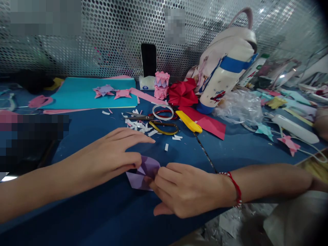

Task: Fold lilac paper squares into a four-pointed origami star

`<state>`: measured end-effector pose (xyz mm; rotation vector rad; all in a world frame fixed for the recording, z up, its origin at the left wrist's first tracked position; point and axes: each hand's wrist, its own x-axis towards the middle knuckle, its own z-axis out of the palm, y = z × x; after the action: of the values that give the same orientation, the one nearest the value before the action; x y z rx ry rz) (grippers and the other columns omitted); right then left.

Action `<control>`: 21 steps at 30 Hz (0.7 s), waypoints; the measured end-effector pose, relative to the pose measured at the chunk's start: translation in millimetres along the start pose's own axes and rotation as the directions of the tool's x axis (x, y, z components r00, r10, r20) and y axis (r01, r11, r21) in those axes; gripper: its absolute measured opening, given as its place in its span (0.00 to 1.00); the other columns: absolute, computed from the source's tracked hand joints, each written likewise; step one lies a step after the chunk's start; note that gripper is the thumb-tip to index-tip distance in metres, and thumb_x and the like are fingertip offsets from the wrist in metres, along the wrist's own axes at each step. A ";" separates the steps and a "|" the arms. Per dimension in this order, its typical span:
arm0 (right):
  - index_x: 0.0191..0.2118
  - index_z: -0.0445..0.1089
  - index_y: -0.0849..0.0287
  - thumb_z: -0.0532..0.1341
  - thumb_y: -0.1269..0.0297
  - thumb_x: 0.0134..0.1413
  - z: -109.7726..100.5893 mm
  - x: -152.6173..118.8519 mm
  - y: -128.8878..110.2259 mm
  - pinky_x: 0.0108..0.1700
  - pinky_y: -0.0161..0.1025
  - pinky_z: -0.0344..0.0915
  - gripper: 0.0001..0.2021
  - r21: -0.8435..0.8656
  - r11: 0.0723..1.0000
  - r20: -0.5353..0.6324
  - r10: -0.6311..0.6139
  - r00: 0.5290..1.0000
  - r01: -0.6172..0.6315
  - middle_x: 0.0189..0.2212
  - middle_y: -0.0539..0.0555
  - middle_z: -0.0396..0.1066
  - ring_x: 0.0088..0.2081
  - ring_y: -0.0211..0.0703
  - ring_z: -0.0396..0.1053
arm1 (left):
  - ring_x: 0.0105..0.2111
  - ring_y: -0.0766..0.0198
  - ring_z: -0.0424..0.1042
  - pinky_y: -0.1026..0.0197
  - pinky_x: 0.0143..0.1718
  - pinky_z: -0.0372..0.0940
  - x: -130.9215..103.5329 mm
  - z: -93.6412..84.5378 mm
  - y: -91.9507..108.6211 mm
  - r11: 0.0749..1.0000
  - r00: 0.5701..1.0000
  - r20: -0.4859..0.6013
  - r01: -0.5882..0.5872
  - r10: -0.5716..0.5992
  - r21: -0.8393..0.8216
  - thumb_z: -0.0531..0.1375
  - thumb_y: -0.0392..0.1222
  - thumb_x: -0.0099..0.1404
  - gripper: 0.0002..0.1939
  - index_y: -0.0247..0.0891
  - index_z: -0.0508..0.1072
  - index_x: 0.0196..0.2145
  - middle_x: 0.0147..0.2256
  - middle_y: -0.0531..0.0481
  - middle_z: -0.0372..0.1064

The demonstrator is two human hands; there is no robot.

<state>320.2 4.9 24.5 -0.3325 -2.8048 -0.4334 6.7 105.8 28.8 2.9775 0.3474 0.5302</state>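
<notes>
Nearest the camera, a bare left hand is hovering with its fingers loosely spread, the lower ones bending toward the upper left of a creased, light purple piece of paper; whether they are touching it is hard to tell. That purple paper is sitting between the two hands, on or just above the blue counter, its sides rising around a hollow. A bare right hand is pinching its right side, one fingertip reaching inside. Folding seems to be partway along: creases and raised sides are showing, but the form is gaping open, so more shaping appears to be left. Beyond, left to right, a flat stack of bright blue paper is bearing a purple-and-pink paper star, white paper scraps are lying by gold-handled metal scissors, and a folded red paper flower is standing farther back, these paper shapes looking finished.
</notes>
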 end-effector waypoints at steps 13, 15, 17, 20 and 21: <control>0.38 0.82 0.62 0.70 0.44 0.92 -0.5 1.2 -3.0 0.36 0.43 0.58 0.29 -0.035 0.999 -0.039 0.011 0.999 -0.012 0.32 0.50 0.67 0.37 0.46 0.65 | 0.70 0.52 0.79 0.51 0.84 0.56 -3.8 -5.2 23.8 0.959 0.990 -0.046 -0.117 0.134 0.259 0.46 0.37 0.98 0.24 0.46 0.83 0.64 0.70 0.46 0.85; 0.37 0.82 0.61 0.70 0.45 0.93 -0.6 0.7 -3.4 0.36 0.43 0.57 0.29 -0.036 0.999 -0.037 0.011 0.999 -0.012 0.32 0.50 0.67 0.36 0.46 0.65 | 0.71 0.52 0.78 0.50 0.84 0.57 -4.6 -2.8 26.3 0.959 0.991 -0.051 -0.103 0.121 0.264 0.47 0.38 0.98 0.24 0.46 0.84 0.63 0.71 0.46 0.85; 0.37 0.83 0.61 0.70 0.45 0.93 -0.9 0.6 -3.6 0.35 0.43 0.57 0.29 -0.036 0.999 -0.037 0.012 0.999 -0.013 0.31 0.50 0.67 0.36 0.46 0.64 | 0.72 0.51 0.78 0.49 0.81 0.62 -2.8 -0.3 27.5 0.955 0.992 -0.061 -0.092 0.113 0.282 0.47 0.40 0.98 0.24 0.45 0.85 0.62 0.72 0.44 0.84; 0.36 0.82 0.61 0.72 0.45 0.91 -1.4 1.3 -3.6 0.35 0.43 0.57 0.29 -0.038 0.999 -0.047 0.015 0.999 -0.017 0.31 0.50 0.66 0.36 0.46 0.63 | 0.73 0.48 0.79 0.45 0.78 0.69 5.1 4.2 27.5 0.960 0.994 -0.065 -0.067 0.088 0.271 0.54 0.39 0.95 0.19 0.44 0.86 0.54 0.71 0.41 0.85; 0.36 0.82 0.61 0.73 0.45 0.90 -1.6 1.6 -3.6 0.35 0.43 0.57 0.29 -0.040 0.999 -0.049 0.016 0.999 -0.018 0.31 0.50 0.66 0.36 0.46 0.63 | 0.72 0.47 0.80 0.44 0.78 0.70 8.5 6.1 27.3 0.965 0.995 -0.061 -0.056 0.074 0.255 0.58 0.38 0.94 0.16 0.43 0.86 0.52 0.71 0.40 0.85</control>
<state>318.1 1.4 25.5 -0.3490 -2.7467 -0.4885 22.3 81.0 29.6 3.2319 0.3492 0.6440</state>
